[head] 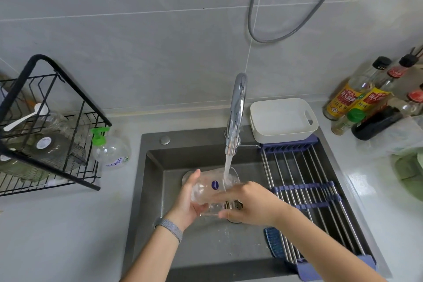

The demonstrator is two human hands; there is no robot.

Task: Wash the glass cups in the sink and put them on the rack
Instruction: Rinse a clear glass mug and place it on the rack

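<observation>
One glass cup [212, 188] under one faucet [237, 112], two hands, one white tub [283, 121], one soap bottle [111, 149].

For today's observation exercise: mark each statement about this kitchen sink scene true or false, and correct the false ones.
1. Water runs from the tap onto the glass cup. True.
2. The cup stands on the black rack. False: both hands hold it over the sink.
3. The white tub sits right of the tap. True.
4. The left hand wears a rubber glove. False: it is bare, with a grey band on the wrist.
5. The right hand grips a sponge. False: it touches the cup.
</observation>
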